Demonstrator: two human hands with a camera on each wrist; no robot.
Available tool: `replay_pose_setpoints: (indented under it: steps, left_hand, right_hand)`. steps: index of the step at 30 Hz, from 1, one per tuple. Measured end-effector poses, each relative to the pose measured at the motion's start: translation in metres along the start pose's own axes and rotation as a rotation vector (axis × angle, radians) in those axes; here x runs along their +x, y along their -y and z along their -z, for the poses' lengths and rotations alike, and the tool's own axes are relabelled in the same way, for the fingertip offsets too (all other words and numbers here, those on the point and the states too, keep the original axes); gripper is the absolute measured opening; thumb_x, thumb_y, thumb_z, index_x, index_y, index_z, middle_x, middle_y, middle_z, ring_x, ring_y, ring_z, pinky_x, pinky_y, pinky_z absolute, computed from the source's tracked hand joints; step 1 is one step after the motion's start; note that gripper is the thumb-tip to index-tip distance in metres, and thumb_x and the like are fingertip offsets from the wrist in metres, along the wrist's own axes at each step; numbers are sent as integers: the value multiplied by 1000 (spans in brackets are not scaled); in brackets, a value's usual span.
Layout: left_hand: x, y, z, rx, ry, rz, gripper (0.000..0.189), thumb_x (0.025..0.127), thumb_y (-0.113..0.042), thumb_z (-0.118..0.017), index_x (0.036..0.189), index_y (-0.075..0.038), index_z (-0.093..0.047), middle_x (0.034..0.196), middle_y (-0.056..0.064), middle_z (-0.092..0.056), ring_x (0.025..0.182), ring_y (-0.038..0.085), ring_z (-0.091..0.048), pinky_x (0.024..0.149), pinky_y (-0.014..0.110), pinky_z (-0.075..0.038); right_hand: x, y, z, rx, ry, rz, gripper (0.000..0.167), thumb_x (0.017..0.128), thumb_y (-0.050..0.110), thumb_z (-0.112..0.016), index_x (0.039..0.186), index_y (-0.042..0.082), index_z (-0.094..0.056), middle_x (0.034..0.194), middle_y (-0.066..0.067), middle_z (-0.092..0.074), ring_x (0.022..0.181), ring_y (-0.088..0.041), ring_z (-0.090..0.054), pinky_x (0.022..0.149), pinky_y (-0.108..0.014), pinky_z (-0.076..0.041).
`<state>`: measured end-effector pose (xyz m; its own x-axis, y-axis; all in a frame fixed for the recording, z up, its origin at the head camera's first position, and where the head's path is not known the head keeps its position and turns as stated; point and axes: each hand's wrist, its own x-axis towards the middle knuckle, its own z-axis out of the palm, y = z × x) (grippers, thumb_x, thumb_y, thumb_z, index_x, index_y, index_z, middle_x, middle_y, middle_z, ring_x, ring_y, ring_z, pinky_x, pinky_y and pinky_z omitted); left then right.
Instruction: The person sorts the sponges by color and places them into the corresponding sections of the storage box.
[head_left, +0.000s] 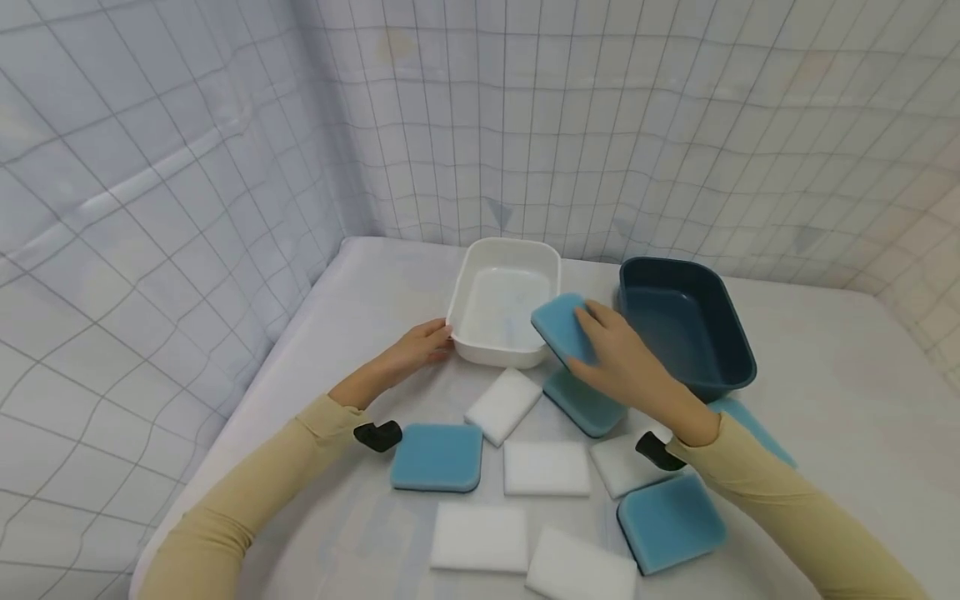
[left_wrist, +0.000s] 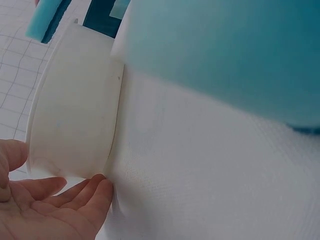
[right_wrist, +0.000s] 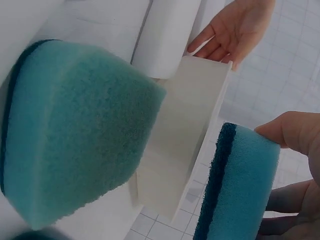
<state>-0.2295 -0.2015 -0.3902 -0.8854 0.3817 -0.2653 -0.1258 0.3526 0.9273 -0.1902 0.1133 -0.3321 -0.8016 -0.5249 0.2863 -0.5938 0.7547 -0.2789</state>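
Note:
My right hand (head_left: 618, 354) grips a blue sponge (head_left: 558, 323) with a dark scouring layer, held over the near right corner of the white tub (head_left: 506, 354). In the right wrist view, the thumb presses one face of that sponge (right_wrist: 245, 185) while fingers wrap its other side. My left hand (head_left: 420, 346) touches the tub's left wall with fairly straight fingers. From the left wrist, its fingertips (left_wrist: 100, 190) meet the bottom of the tub wall (left_wrist: 75, 100), the thumb near the rim. A second blue sponge (head_left: 585, 404) lies below my right hand.
A dark blue tub (head_left: 738, 333) stands right of the white one. Nearer on the white table lie several white sponge blocks (head_left: 546, 468), a blue sponge (head_left: 437, 457) at left and another (head_left: 671, 522) at right. Another blue sponge (head_left: 757, 429) is partly behind my right forearm. Gridded cloth walls (head_left: 525, 125) enclose the table.

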Motion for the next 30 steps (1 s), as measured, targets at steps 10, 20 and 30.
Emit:
replay_pose_setpoints:
  steps: [10,20,30]
  left_hand:
    - [-1,1,0,-32,10,-8,54,104,-29,-28,151,-5,-15,155,18,-23,142,34,-27,116,47,-27]
    - [-1,2,1,-20,12,-25,55,104,-30,-28,151,-6,-14,155,18,-22,142,35,-27,116,47,-26]
    - [-2,0,-1,-33,6,-18,54,104,-29,-29,151,-5,-15,154,19,-24,141,36,-29,116,48,-26]
  right_hand:
    - [25,7,-7,-17,10,75,67,84,22,-67,135,-13,-41,139,-35,-40,125,-46,-45,99,-52,-45]
    - [46,14,-13,-1,56,89,66,85,20,-66,135,-14,-39,141,-35,-36,129,-46,-41,103,-51,-42]
    - [60,18,-20,4,75,124,64,86,19,-66,134,-15,-40,141,-36,-34,130,-46,-40,105,-50,-41]
